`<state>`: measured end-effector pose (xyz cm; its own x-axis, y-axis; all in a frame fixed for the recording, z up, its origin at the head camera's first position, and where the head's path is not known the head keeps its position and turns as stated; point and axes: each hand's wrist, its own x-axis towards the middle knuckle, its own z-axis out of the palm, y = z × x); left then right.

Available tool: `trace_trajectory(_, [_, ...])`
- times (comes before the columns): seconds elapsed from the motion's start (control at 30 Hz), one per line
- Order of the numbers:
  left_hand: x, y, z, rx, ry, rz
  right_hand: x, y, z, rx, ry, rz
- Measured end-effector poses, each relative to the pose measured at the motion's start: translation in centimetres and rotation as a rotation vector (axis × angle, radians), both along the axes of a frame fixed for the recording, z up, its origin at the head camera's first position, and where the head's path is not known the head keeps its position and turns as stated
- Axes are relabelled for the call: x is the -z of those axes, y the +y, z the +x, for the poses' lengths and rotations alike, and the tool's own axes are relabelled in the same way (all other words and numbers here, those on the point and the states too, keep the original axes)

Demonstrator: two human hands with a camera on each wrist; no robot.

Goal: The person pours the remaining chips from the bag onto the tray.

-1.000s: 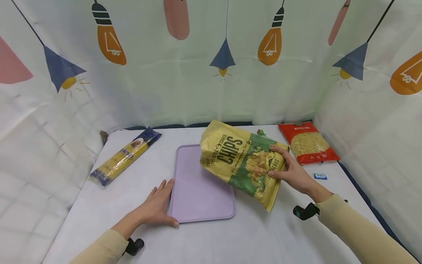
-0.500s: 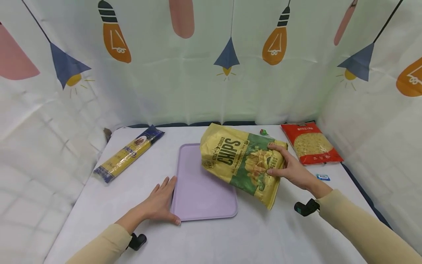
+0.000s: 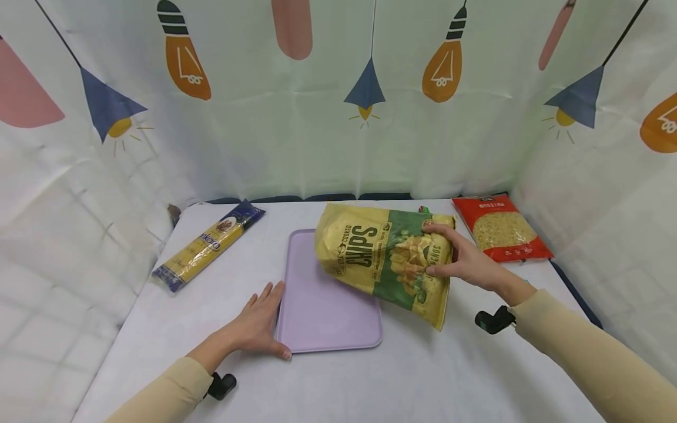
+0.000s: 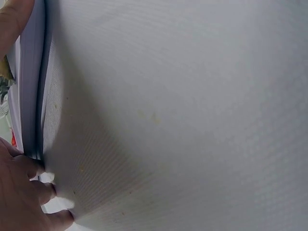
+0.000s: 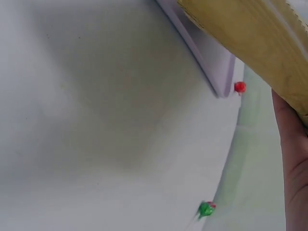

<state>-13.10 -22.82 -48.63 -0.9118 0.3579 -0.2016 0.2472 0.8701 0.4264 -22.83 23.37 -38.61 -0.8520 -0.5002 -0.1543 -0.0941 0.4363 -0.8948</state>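
My right hand point(image 3: 471, 264) grips the right end of a yellow and green bag of chips point(image 3: 365, 252), thumb on the front face. The bag is tilted over the upper right part of a lilac tray point(image 3: 328, 332). In the right wrist view the bag's underside point(image 5: 255, 38) hangs above the tray's corner point(image 5: 216, 72). Along the tray's left edge lies my left hand point(image 3: 256, 323), fingers extended and thumb by the near left corner. The left wrist view has that hand's fingers point(image 4: 41, 190) beside the tray's rim point(image 4: 31, 96).
A pasta packet point(image 3: 208, 247) in yellow and blue lies at the left. At the back right is a red bag point(image 3: 502, 229) of pale contents. Small green point(image 5: 207, 208) and red wrapped pieces point(image 5: 240, 87) sit near the far table edge. A printed curtain point(image 3: 317, 147) surrounds the table.
The chips bag has turned to lie more level, its left end lowered slightly over the tray. My right hand has shifted a little left with it. The left hand stays by the tray.
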Motion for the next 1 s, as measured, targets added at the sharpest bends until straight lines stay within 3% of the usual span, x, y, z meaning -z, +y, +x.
trace_trajectory(0.47, [-0.2,0.1,0.1,0.001,0.002,-0.003,-1.7,-1.2,-0.7,-0.094,0.09,0.01])
trace_trajectory(1.0, [0.0,0.0,0.1,0.009,0.021,0.002,-2.8,-3.0,-1.6,-0.095,0.174,0.08])
